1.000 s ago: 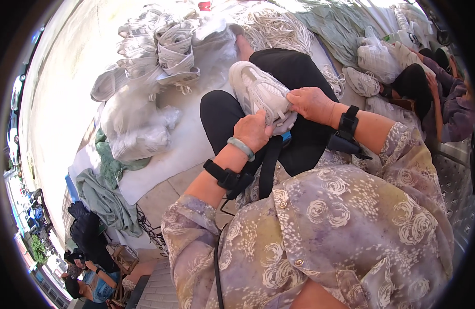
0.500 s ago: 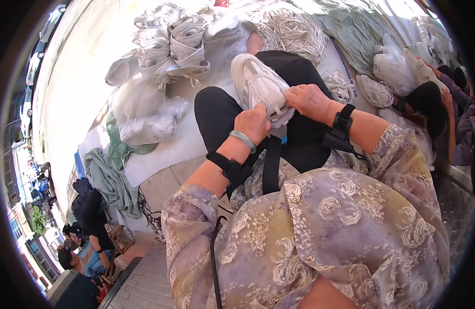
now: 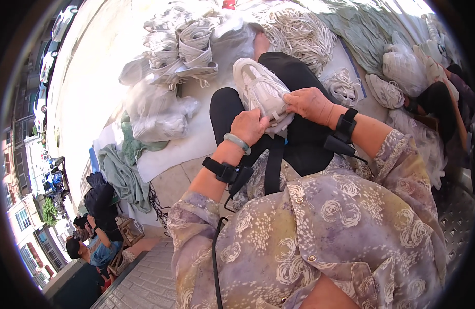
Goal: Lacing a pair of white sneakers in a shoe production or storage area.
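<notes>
A white sneaker (image 3: 257, 90) lies on my lap over black trousers (image 3: 299, 92), toe pointing away from me. My left hand (image 3: 249, 126) grips its near end from the left, fingers curled around the heel. My right hand (image 3: 309, 104) presses on the sneaker's right side near the opening, fingers pinched on its upper. Both wrists carry black bands, and the left one also has a pale green bangle.
A pile of white sneakers (image 3: 183, 38) lies ahead on a white sheet, with clear plastic bags (image 3: 155, 110) beside it. A heap of white laces (image 3: 297, 31) sits ahead. More bagged shoes (image 3: 405, 67) lie at right. People sit at lower left (image 3: 96, 237).
The view has shifted slightly; my hands stay on the sneaker, with the right hand's fingers working at its upper.
</notes>
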The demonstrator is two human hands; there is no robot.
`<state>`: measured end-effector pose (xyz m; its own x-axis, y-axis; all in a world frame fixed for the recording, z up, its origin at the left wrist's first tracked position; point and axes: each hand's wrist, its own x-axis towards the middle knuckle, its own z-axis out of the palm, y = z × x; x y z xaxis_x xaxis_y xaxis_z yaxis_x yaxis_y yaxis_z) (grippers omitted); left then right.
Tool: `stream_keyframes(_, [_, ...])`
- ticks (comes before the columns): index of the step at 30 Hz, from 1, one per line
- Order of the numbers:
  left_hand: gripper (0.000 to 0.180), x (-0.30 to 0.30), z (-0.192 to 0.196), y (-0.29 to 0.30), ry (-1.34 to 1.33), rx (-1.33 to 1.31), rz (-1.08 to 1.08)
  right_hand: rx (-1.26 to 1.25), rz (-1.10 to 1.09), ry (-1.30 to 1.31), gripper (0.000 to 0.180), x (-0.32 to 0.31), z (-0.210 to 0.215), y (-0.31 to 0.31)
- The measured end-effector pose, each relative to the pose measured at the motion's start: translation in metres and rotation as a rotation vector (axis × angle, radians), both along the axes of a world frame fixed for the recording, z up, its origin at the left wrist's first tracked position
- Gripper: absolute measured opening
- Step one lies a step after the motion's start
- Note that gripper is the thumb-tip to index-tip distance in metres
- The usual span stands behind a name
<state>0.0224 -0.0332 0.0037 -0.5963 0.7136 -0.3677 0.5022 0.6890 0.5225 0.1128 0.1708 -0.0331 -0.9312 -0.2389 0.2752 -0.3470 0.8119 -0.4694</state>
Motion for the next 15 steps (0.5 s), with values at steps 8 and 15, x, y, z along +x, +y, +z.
stream_keyframes(8, [0.023,0.004,-0.019,-0.013,0.042,0.134,-0.045,0.294,0.091,0.202,0.015,-0.009,0.039,-0.018])
stream_keyframes(15, [0.018,0.014,-0.018,-0.012,0.220,0.106,-0.083,0.464,0.240,0.305,0.010,-0.011,0.025,-0.013])
